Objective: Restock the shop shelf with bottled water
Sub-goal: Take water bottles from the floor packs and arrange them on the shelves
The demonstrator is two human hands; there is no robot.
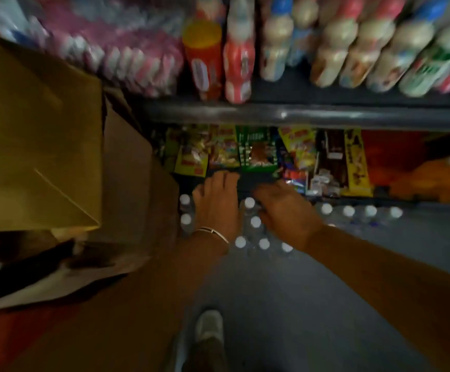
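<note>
A cluster of clear water bottles [256, 222] with white caps stands low down in front of the bottom shelf. My left hand [216, 202], with a thin bracelet at the wrist, lies over the left part of the cluster, its fingers stretched forward. My right hand [285, 208] rests on the right part, fingers bent toward a cap; blur hides whether they hold a bottle. Two more caps [185, 218] show left of my left hand. A row of water bottles [348, 210] stands further right.
Open cardboard boxes [44, 146] crowd the left side. A dark shelf edge [299, 115] runs above, carrying drink bottles [334, 57] and pink shrink-wrapped packs [127, 57]. Snack packets [256, 154] fill the shelf behind my hands. My shoe [209, 326] stands on the grey floor below.
</note>
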